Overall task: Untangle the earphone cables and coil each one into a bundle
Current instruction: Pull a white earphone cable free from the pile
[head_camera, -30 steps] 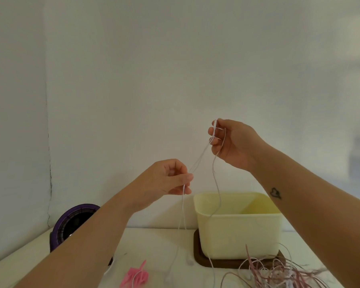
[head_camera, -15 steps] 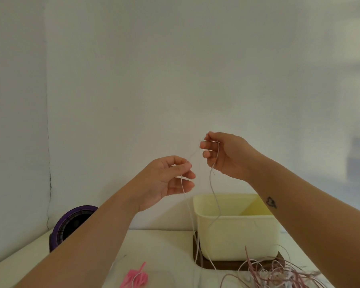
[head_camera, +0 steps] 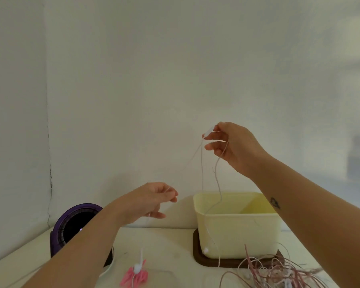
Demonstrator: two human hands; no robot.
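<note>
Distance between the hands has grown: half a second ago they worked close together, and now the left hand [head_camera: 152, 199] has dropped down and leftward while the right hand [head_camera: 235, 146] has lifted, so the white cable [head_camera: 202, 167] slants between them. I judge this draws out a fresh length for the next wrap, with coiling under way, not finished. At far left a purple device [head_camera: 75, 227] stands on the worktop [head_camera: 164, 242]. The left hand, fingers curled, pinches the cable between thumb and forefinger; below it the tail drops to an earbud [head_camera: 137, 267] just by a pink piece [head_camera: 134, 277]. The right hand, raised, carries turns of cable round its fingers, thumb and forefinger pinching at the top. Loose strands fall from it before the tub [head_camera: 237, 231]; further right a pink tangle [head_camera: 279, 271] lies on the worktop.
</note>
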